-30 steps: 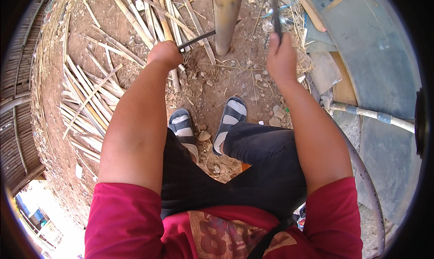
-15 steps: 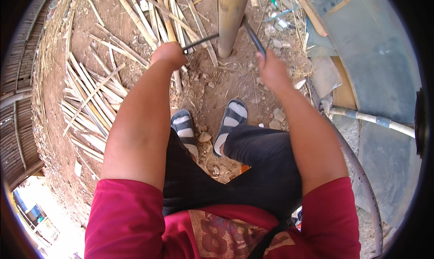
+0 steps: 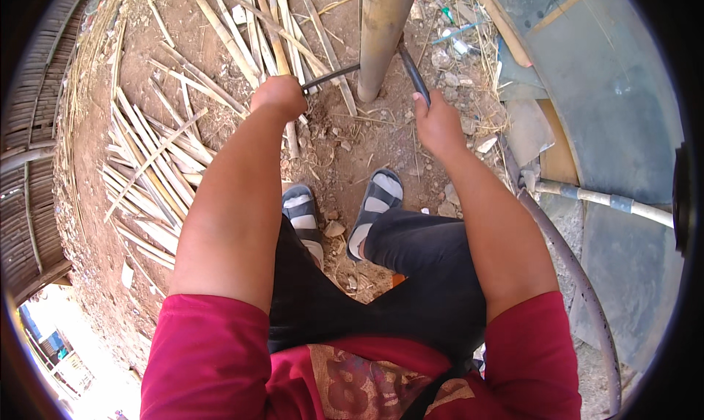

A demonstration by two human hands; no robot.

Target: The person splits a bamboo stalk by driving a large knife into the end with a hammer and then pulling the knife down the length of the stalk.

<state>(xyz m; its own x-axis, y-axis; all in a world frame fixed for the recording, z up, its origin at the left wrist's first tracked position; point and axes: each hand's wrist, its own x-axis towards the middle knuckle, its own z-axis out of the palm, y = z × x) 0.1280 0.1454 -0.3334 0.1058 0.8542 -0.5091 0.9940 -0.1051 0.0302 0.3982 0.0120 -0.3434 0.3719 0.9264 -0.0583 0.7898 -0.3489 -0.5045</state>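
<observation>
A thick, yellowish-grey upright pole (image 3: 380, 42) stands on the ground ahead of my feet. My left hand (image 3: 280, 97) is closed around the end of a thin dark bar (image 3: 334, 76), which runs right to the pole's left side. On the other side, my right hand (image 3: 440, 126) grips a thicker dark handle (image 3: 414, 74) that slants up toward the pole's right edge. The thumb lies along this handle. Behind the pole the view is blocked, so I cannot tell whether bar and handle are one tool.
Split bamboo strips (image 3: 150, 159) lie scattered at the left, with more strips (image 3: 268, 31) near the pole. Grey sheets (image 3: 609, 90) and a pale pipe (image 3: 605, 195) are at the right. A dark curved pipe (image 3: 572, 262) passes beside my right arm. Stones and litter (image 3: 458, 46) surround the pole.
The whole view has shifted slightly, with the pole and ground lower and further right. My right hand sits a little closer to the pole. Both hands keep their grip.
</observation>
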